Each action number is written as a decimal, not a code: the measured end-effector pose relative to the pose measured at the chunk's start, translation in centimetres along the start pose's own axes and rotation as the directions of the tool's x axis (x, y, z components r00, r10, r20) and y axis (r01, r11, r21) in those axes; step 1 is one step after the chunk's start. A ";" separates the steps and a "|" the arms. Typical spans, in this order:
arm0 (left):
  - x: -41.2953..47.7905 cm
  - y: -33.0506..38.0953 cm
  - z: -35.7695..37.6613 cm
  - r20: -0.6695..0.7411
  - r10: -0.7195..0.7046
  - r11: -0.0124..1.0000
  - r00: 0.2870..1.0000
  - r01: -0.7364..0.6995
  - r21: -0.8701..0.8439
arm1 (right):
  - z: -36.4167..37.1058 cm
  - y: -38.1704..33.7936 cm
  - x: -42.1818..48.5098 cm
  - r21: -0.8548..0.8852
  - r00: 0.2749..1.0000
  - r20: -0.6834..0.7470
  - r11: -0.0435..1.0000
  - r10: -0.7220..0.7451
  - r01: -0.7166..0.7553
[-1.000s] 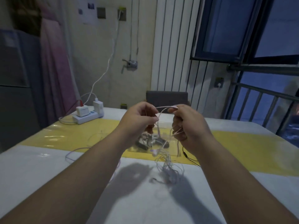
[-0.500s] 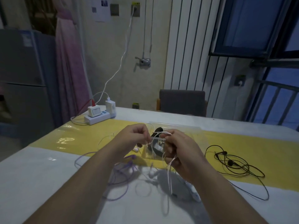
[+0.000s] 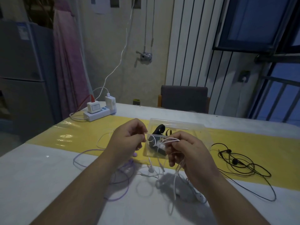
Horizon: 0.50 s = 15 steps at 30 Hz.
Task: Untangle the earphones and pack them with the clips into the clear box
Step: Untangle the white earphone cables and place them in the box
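Two hands work over a white bench [image 3: 40, 176] crossed by a yellow strip [image 3: 81, 135]. Both the left hand [image 3: 128, 142] and the right hand [image 3: 186, 153] have their fingers curled to pinch the thin white earphones [image 3: 169, 139]. A short loop of the cord is drawn between the hands, while the rest hangs from the right hand in loose strands to a tangle on the bench. A white earbud lies in that tangle. The clear box [image 3: 203, 137] stands on the yellow strip just behind the hands, with black clips [image 3: 159, 129] inside. Purple earphones [image 3: 120, 176] lie in wide loops beneath the left forearm. Black earphones [image 3: 240, 163] sprawl in a loose knot to the right of the box. A white power strip [image 3: 99, 113] sits near the bench's far left corner.
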<state>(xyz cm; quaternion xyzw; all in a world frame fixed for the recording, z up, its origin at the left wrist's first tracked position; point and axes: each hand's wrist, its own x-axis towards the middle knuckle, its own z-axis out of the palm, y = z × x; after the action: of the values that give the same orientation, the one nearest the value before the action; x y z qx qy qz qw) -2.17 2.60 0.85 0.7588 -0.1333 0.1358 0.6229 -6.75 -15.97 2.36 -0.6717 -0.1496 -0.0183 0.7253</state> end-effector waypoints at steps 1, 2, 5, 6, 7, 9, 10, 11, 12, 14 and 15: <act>0.0 0.0 -0.2 0.003 -0.018 1.000 1.000 0.018 -0.022 | 0.0 -0.1 0.0 0.020 1.000 -0.016 1.000 0.009 -0.009; 0.0 0.1 -0.4 0.001 -0.035 0.999 0.999 0.035 -0.041 | -0.1 -0.2 -0.1 0.035 0.999 -0.030 0.999 0.017 -0.016; 0.2 0.3 -0.8 -0.071 -0.032 0.999 0.997 0.032 -0.002 | -0.2 -0.3 -0.3 0.073 0.997 -0.071 0.997 0.004 0.001; 0.2 0.4 -0.8 -0.114 -0.039 0.999 0.993 0.042 0.023 | -0.2 -0.4 -0.3 0.088 0.997 -0.082 0.996 -0.007 0.014; 0.2 0.6 -0.7 -0.148 -0.060 0.997 0.987 0.066 0.036 | -0.3 -0.4 -0.3 0.105 0.996 -0.090 0.994 -0.009 0.019; 0.2 0.8 -0.6 -0.169 -0.075 0.990 0.983 0.094 0.105 | -0.3 -0.5 -0.3 0.145 0.997 -0.082 0.989 0.011 0.001; 0.2 0.8 -0.6 -0.147 -0.061 0.985 0.987 0.083 0.149 | -0.3 -0.5 -0.4 0.151 0.997 -0.071 0.989 0.016 -0.005; 0.2 0.8 -0.7 -0.124 -0.053 0.980 0.991 0.076 0.185 | -0.2 -0.6 -0.4 0.145 0.998 -0.064 0.989 0.012 -0.003; 0.2 0.7 -0.8 -0.109 -0.057 0.974 0.992 0.079 0.210 | -0.1 -0.6 -0.5 0.141 0.998 -0.066 0.990 0.002 0.007; 0.4 0.4 -1.0 -0.103 -0.067 0.967 0.992 0.090 0.238 | -0.1 -0.6 -0.5 0.145 0.996 -0.090 0.989 -0.008 0.021; 0.5 0.3 -1.1 -0.098 -0.061 0.967 0.993 0.083 0.242 | -0.1 -0.6 -0.5 0.143 0.994 -0.107 0.989 -0.009 0.025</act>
<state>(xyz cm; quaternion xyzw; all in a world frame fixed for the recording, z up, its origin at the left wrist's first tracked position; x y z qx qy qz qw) -1.88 3.62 1.51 0.8275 -0.0595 0.1625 0.5341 -7.36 -16.27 2.82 -0.6143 -0.1177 -0.0493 0.7787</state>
